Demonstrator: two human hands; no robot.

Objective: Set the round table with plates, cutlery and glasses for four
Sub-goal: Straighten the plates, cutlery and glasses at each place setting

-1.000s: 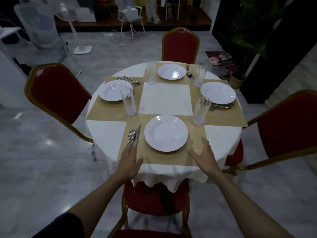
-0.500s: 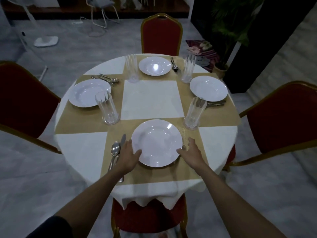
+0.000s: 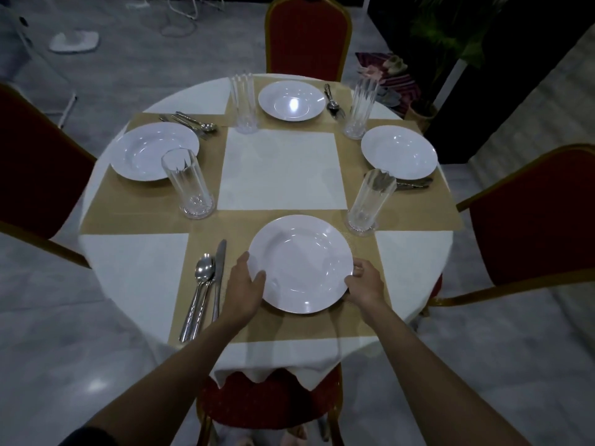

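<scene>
The round table (image 3: 135, 278) carries a white cloth and tan placemats. The near white plate (image 3: 301, 262) lies on its placemat; my left hand (image 3: 245, 284) grips its left rim with the thumb on top, and my right hand (image 3: 365, 286) grips its right rim. A spoon (image 3: 203, 275) and knife (image 3: 220, 268) lie left of the plate. White plates also sit at the left (image 3: 154, 154), far (image 3: 291, 100) and right (image 3: 399, 152) places, each with cutlery beside it. Tall clear glasses stand at the near left (image 3: 190, 185), near right (image 3: 368, 201), far left (image 3: 243, 103) and far right (image 3: 360, 107).
Red chairs with gold frames stand on all sides: far (image 3: 307, 33), left (image 3: 29, 162), right (image 3: 534, 217) and near (image 3: 267, 403), tucked under the table edge. A potted plant (image 3: 450, 33) stands at the back right. Grey floor surrounds the table.
Both hands moved forward from the placemat's near edge to the near plate and took hold of its two sides. The view came closer to the table and tilted down.
</scene>
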